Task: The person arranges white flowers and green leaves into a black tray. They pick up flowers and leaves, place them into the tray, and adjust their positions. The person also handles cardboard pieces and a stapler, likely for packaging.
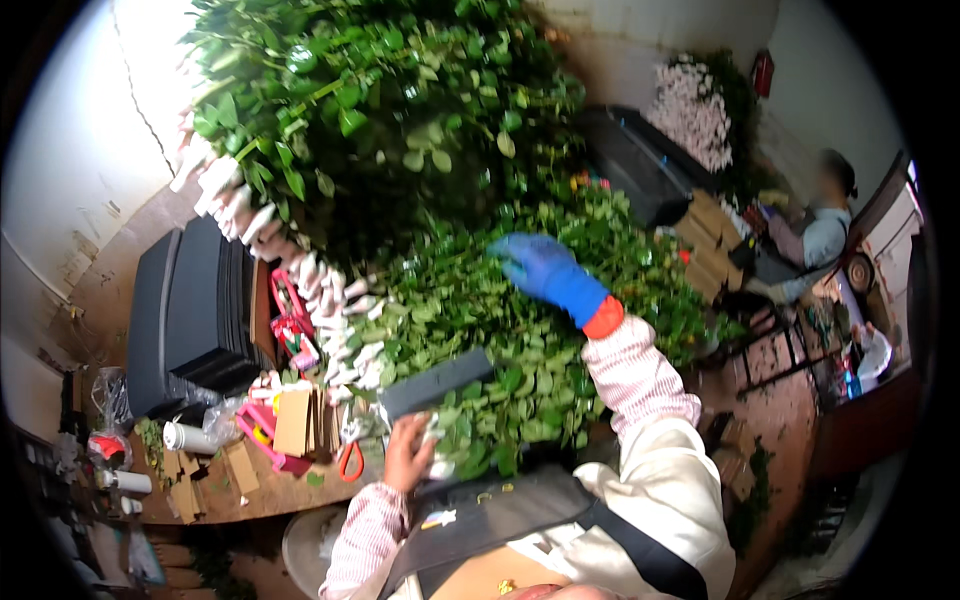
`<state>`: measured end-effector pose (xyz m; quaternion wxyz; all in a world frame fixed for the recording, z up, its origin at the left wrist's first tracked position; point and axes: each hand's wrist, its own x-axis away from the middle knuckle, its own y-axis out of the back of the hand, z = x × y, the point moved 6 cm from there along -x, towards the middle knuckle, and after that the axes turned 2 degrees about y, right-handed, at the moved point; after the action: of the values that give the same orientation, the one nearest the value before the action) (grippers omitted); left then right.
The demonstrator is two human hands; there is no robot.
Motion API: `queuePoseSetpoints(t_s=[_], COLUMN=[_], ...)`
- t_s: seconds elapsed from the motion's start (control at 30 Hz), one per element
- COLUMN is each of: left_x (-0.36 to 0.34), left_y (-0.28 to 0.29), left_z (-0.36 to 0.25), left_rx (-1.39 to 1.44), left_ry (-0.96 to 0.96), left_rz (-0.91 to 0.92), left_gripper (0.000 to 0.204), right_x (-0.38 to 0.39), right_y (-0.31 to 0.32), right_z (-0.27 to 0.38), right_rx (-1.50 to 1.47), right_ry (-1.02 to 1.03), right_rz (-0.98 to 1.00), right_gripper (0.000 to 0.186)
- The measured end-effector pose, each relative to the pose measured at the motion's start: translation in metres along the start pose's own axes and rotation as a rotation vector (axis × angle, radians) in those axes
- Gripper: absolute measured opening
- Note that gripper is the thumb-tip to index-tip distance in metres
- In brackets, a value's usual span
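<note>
A deep layer of leafy rose stems (540, 320) covers the table in front of me, the pale wrapped flower heads (330, 290) lined up along its left side. My right hand (545, 268), in a blue glove, rests over the leaves with its fingers stretched to the left. Bare and close to my body, my left hand (408, 452) is curled at the near left corner of the foliage, beside something whitish; what its fingers hold is not clear. Just beyond it, a dark grey rectangular block (437, 383) lies on the leaves. Orange-handled scissors (351, 462) lie left of this hand.
A taller heap of stems (400, 100) rises at the back. Left stand stacked dark sheets (210, 310), cardboard pieces (293, 422), a pink holder (268, 440) and a white bottle (188, 437). A seated person (825, 235) works at far right, near a dark metal frame (775, 345).
</note>
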<state>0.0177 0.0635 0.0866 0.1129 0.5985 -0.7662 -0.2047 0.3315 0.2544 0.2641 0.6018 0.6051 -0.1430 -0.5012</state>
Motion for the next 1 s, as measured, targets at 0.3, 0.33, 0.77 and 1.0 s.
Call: queuePoseSetpoints(t_s=[0.3, 0.33, 0.77, 1.0], left_x=[0.004, -0.001, 0.002, 0.009], left_y=[-0.002, -0.008, -0.002, -0.011], left_z=[0.004, -0.002, -0.007, 0.025], left_rx=[0.038, 0.051, 0.008, 0.257], left_ry=[-0.050, -0.046, -0.063, 0.121], left_rz=[0.008, 0.043, 0.039, 0.046], left_gripper=[0.046, 0.046, 0.045, 0.055], right_x=[0.015, 0.026, 0.000, 0.074], right_y=[-0.156, -0.181, 0.015, 0.073], right_z=[0.036, 0.023, 0.032, 0.034], right_rx=[0.275, 0.387, 0.246, -0.045], right_ry=[0.353, 0.301, 0.114, 0.061], right_rz=[0.085, 0.127, -0.462, 0.069], right_gripper=[0.016, 0.015, 0.037, 0.046])
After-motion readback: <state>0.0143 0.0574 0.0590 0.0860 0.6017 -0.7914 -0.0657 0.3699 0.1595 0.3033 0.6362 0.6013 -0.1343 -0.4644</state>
